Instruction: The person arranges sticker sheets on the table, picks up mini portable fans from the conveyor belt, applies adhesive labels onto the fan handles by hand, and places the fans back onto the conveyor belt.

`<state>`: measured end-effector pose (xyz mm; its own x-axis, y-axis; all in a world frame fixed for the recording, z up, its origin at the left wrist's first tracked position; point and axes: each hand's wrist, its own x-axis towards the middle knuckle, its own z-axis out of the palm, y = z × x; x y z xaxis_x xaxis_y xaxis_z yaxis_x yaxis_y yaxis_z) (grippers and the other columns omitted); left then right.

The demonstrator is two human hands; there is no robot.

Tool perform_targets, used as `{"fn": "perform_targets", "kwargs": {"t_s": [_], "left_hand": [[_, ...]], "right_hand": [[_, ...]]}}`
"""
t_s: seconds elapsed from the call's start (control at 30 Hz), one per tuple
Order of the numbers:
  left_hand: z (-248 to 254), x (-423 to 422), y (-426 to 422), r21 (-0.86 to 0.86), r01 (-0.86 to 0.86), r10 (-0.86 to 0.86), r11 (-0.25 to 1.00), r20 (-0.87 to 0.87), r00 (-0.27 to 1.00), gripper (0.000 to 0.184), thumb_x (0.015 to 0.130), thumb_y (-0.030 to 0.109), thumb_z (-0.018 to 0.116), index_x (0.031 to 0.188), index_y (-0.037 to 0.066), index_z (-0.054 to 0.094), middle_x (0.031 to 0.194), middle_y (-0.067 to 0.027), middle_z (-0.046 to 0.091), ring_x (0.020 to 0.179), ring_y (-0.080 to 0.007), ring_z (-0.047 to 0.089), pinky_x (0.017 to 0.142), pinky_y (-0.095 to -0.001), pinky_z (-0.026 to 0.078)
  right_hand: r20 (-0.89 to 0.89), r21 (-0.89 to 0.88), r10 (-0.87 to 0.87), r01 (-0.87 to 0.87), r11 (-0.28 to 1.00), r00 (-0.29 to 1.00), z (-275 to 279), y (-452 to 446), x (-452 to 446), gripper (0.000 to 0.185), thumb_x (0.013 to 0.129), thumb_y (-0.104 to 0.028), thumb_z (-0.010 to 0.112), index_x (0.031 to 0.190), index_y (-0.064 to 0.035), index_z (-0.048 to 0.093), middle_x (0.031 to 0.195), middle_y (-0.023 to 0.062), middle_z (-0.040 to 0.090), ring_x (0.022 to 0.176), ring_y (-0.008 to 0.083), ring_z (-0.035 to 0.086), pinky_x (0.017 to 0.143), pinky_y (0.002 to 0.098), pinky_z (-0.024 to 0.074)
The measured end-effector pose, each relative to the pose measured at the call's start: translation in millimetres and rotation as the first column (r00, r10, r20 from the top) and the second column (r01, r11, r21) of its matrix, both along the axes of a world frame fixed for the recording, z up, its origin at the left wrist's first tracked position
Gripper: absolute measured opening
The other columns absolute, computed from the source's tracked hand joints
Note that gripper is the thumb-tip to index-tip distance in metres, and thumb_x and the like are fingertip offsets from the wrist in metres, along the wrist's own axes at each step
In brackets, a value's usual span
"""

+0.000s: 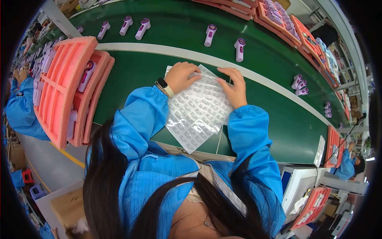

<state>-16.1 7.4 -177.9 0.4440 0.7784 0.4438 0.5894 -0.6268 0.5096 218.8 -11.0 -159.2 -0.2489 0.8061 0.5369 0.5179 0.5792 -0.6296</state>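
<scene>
White sheets printed with rows of small text blocks [191, 133] lie fanned on the green work surface in front of me. A shiny clear plastic bag [207, 105] covers most of them. My left hand [182, 78], with a watch on its wrist, is at the bag's upper left edge, its fingers curled and closed on the plastic. At the upper right edge, my right hand [234, 85] has its thumb and bent fingers closed on the bag's rim. The fingertips partly hide the grip.
Beyond a pale rail, a green belt [175, 30] carries several purple handheld devices [210, 35]. Stacked pink foam trays [59, 91] stand at my left, with devices inside. More trays [274, 20] line the far side. Co-workers in blue sleeves [26, 107] sit left and far right.
</scene>
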Motion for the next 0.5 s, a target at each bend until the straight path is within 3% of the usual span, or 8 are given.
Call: {"fn": "perform_targets", "kwargs": {"t_s": [0.07,0.2,0.5], "left_hand": [[0.5,4.6,-2.5,0.078,0.025,-0.027,0.997,0.024,0.999,0.012,0.084,0.022,0.066,0.085,0.011,0.064,0.084,-0.0025,0.063,0.08,-0.0227,0.057,0.074,-0.0357,0.04],[5.4,5.6,-6.0,0.176,0.074,-0.074,0.982,-0.007,0.997,0.011,0.083,0.022,0.067,0.083,0.012,0.064,0.077,0.0001,0.058,0.077,-0.0197,0.054,0.071,-0.0341,0.037],[2.4,4.1,-5.6,0.092,0.055,-0.052,0.994,-0.033,0.998,0.014,0.084,0.024,0.067,0.087,0.011,0.065,0.081,-0.0011,0.062,0.077,-0.0207,0.057,0.073,-0.0347,0.039]], "right_hand": [[0.109,0.032,0.014,-0.018,0.999,0.994,3.7,-5.9,-9.9,0.037,0.076,-0.01,0.074,0.112,-0.0151,0.066,0.096,0.0006,0.064,0.093,0.0174,0.058,0.09,0.0352,0.0348],[0.13,-0.021,0.051,-0.048,0.999,0.99,0.6,-8.5,-13.3,0.036,0.079,-0.008,0.071,0.114,-0.0148,0.065,0.082,-0.0042,0.065,0.079,0.0138,0.057,0.085,0.0319,0.0341],[0.126,-0.087,0.037,-0.026,0.996,0.991,-3.9,-6.8,-7.5,0.041,0.081,-0.012,0.071,0.121,-0.0153,0.061,0.084,-0.0036,0.067,0.081,0.0145,0.057,0.087,0.0329,0.0341]]}}
